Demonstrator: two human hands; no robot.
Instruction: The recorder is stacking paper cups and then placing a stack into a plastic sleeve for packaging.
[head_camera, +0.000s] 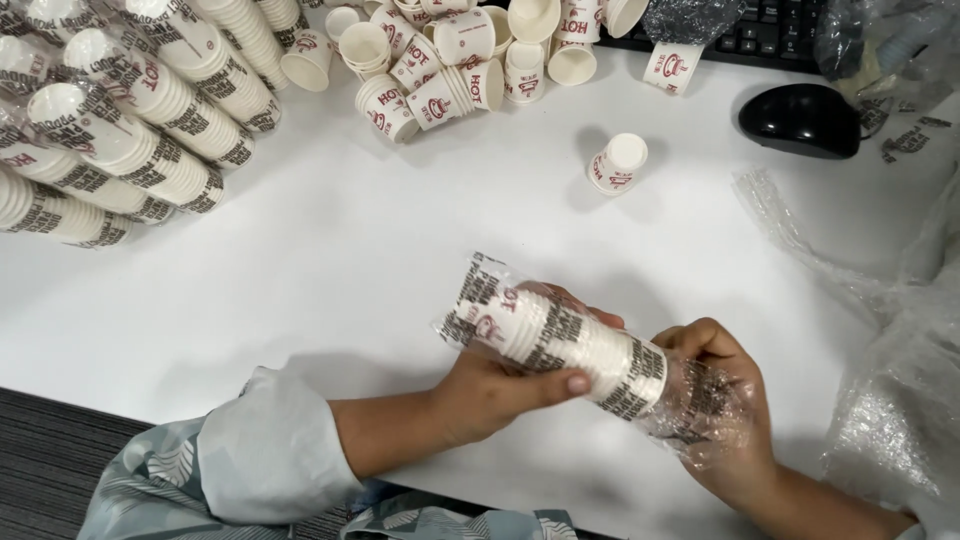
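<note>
A short stack of white paper cups (560, 340) with red print lies inside a clear printed plastic sleeve, held just above the white table (330, 250). My left hand (495, 390) grips the stack from below, thumb along its near side. My right hand (725, 410) is closed around the crumpled open end of the sleeve (695, 405) at the stack's right end. The sleeve's sealed end points up and left.
Several wrapped cup stacks (120, 130) lie at the far left. Loose cups (450, 60) are heaped at the back centre, and one cup (618, 163) stands upside down alone. A black mouse (800, 120), a keyboard (780, 30) and crumpled clear plastic (900, 330) occupy the right.
</note>
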